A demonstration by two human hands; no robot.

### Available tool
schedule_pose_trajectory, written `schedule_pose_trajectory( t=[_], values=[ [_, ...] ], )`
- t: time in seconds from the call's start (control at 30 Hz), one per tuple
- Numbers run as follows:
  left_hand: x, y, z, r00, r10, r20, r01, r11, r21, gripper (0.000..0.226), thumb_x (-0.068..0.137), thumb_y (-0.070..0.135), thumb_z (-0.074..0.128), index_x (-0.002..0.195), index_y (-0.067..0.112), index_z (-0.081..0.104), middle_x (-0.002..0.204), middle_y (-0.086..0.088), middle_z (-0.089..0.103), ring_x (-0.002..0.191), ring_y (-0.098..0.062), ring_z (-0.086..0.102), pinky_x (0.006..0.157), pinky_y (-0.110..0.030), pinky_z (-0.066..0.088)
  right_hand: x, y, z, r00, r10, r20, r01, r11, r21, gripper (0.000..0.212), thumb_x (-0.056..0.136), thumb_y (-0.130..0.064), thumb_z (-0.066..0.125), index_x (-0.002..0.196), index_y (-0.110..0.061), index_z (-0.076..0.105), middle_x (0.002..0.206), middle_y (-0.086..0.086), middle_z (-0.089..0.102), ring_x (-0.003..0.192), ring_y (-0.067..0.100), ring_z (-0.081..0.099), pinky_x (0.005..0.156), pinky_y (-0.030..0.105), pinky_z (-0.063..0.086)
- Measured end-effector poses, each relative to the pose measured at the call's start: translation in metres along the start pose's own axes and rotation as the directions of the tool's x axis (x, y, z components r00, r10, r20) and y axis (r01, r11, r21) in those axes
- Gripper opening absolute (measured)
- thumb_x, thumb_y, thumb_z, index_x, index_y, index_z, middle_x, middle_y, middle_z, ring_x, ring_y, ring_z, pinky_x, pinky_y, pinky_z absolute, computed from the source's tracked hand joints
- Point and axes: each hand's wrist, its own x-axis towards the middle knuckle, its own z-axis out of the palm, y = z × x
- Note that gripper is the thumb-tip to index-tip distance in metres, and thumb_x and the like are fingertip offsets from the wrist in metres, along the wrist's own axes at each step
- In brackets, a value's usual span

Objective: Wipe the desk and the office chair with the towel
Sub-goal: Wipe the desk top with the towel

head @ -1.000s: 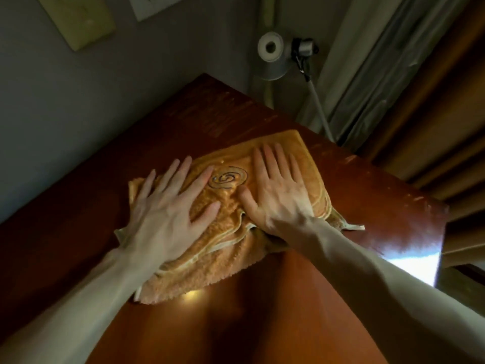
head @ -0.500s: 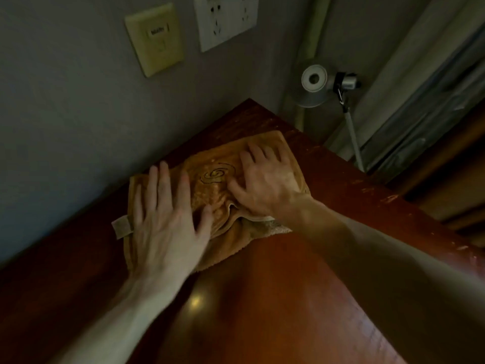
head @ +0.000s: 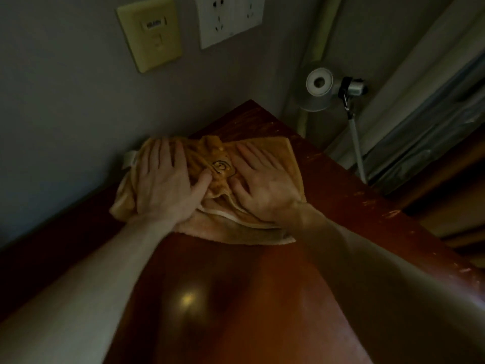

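Both of your hands lie flat with the fingers straight, palms pressing down on the towel [head: 220, 177]. The left hand [head: 165, 185] covers its left part and the right hand [head: 265, 185] its right part. Neither hand grips the cloth.

The towel sits at the far corner of the table [head: 236, 285], with its far left edge touching or almost touching the wall [head: 65, 127]. Its right edge lies near the table's right side.

Pushing further forward will likely pile the cloth against the wall, so it stops wiping and only crumples. The ridge of folds between your thumbs probably lifts part of the towel off the wood and could leave streaks unwiped. Drifting right may let the towel's edge slip over the table side and drag the rest from under your flat palm. The lamp [head: 319, 86] stands just past the corner, and a wide sweep there could knock it.

The towel is orange terry cloth, folded into layers, with a pale trim along the fold nearest you. It has a dark spiral motif between your hands, and a small pale tab [head: 130, 158] sticks out at its left. It looks soft and limp and bunches easily.
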Motion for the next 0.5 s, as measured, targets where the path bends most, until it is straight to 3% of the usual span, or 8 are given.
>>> schedule_pose_trajectory(
  t=[0.17,0.3,0.37,0.4,0.47,0.5],
  values=[
    [0.016,-0.006,-0.003,0.993,0.116,0.001,-0.116,0.992,0.043,0.098,0.091,0.071,0.006,0.162,0.005,0.021,0.170,-0.021,0.012,0.159,-0.031,0.009,0.129,-0.045,0.000,-0.022,-0.027,0.011,0.929,0.358,-0.097,-0.347,0.931,0.114,0.070,0.102,-0.056,0.020,0.165,-0.025,0.018,0.173,0.005,0.014,0.160,0.020,0.005,0.129,0.040,-0.003],
    [-0.007,0.006,0.003,0.991,-0.093,-0.101,0.085,0.993,-0.085,0.095,0.094,0.067,0.016,0.157,-0.003,0.029,0.166,-0.030,0.018,0.157,-0.039,0.011,0.129,-0.052,0.003,-0.032,-0.034,0.014,0.910,0.405,-0.090,-0.391,0.909,0.145,0.073,0.102,-0.057,0.022,0.164,-0.021,0.014,0.173,0.010,0.009,0.160,0.026,0.002,0.125,0.042,-0.008],
    [-0.004,0.017,0.004,0.972,-0.234,-0.022,0.226,0.958,-0.175,0.100,0.091,0.071,0.012,0.160,-0.001,0.022,0.168,-0.029,0.009,0.158,-0.039,0.003,0.128,-0.052,-0.001,-0.032,-0.018,0.002,0.958,0.259,-0.122,-0.248,0.964,0.095,0.077,0.099,-0.058,0.032,0.164,-0.020,0.014,0.173,0.014,0.006,0.159,0.031,0.003,0.127,0.049,-0.003],
    [0.002,0.022,0.003,0.962,-0.271,0.005,0.268,0.945,-0.186,0.102,0.090,0.072,0.010,0.161,-0.001,0.019,0.168,-0.029,0.006,0.158,-0.039,0.000,0.128,-0.052,-0.003,-0.031,-0.008,-0.005,0.985,0.101,-0.143,-0.098,0.995,0.030,0.080,0.097,-0.057,0.040,0.164,-0.020,0.015,0.173,0.015,0.006,0.159,0.033,0.004,0.129,0.053,0.000],
    [0.014,0.030,0.007,0.963,-0.271,0.004,0.269,0.953,-0.138,0.104,0.090,0.074,0.010,0.161,-0.002,0.015,0.168,-0.030,0.006,0.158,-0.040,0.000,0.128,-0.052,-0.004,-0.026,0.016,-0.015,0.975,-0.209,-0.081,0.204,0.976,-0.071,0.080,0.096,-0.050,0.050,0.164,-0.021,0.020,0.173,0.013,0.011,0.160,0.029,0.007,0.129,0.053,0.004],
    [0.019,0.031,0.010,0.970,-0.243,-0.014,0.240,0.964,-0.113,0.104,0.090,0.074,0.012,0.161,-0.002,0.015,0.168,-0.030,0.007,0.158,-0.040,0.001,0.128,-0.052,-0.002,-0.022,0.025,-0.017,0.966,-0.258,-0.018,0.256,0.964,-0.065,0.077,0.098,-0.049,0.049,0.165,-0.023,0.020,0.173,0.010,0.013,0.160,0.026,0.006,0.130,0.051,0.004]
  ],
)
